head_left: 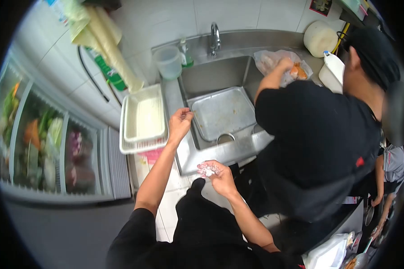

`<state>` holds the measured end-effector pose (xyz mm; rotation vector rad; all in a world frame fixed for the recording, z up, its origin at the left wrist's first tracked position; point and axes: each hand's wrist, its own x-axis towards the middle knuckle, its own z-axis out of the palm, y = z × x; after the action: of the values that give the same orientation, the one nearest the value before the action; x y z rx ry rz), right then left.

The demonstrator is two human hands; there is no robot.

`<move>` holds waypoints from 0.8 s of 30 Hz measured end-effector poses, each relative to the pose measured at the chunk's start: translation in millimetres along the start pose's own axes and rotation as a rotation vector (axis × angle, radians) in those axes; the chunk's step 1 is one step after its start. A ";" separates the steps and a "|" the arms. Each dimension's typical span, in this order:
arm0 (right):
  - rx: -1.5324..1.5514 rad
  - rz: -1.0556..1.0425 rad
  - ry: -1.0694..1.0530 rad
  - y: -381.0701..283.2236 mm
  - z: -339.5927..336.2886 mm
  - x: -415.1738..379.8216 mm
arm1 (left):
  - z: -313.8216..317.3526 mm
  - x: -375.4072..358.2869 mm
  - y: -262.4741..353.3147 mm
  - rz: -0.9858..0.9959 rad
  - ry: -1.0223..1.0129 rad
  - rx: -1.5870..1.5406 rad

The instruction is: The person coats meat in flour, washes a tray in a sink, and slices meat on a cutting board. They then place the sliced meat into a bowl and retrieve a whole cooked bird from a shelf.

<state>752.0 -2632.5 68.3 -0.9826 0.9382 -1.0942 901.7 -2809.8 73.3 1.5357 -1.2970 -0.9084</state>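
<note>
My left hand (180, 123) is closed, fingers bent together, over the left rim of the steel sink (211, 76); what it holds, if anything, is too small to name. Below the sink's front edge, my right hand (216, 174) has its fingers curled around something white and crumbly (208, 171), with white residue on the fingertips. A metal tray (224, 112) lies in the sink, and a round metal ring (226, 138) shows near its front edge. Left of my left hand stand white plastic baskets (145, 114), one inside another.
At right, a co-worker in black (318, 143) reaches to a plastic bag (269, 60) with orange contents. Behind the sink is a faucet (215, 39); a clear tub (168, 62) and green bottle (184, 53) stand left. A glass-fronted fridge (54, 148) fills the left.
</note>
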 end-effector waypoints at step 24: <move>0.599 -0.032 0.574 -31.3 -137.9 455.0 | 133.0 334.9 -16.2 0.457 -0.237 0.395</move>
<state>704.3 -3102.4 5.8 -0.1858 0.9531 -1.6046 843.2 -3161.8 20.5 1.3506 -1.9911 -0.5695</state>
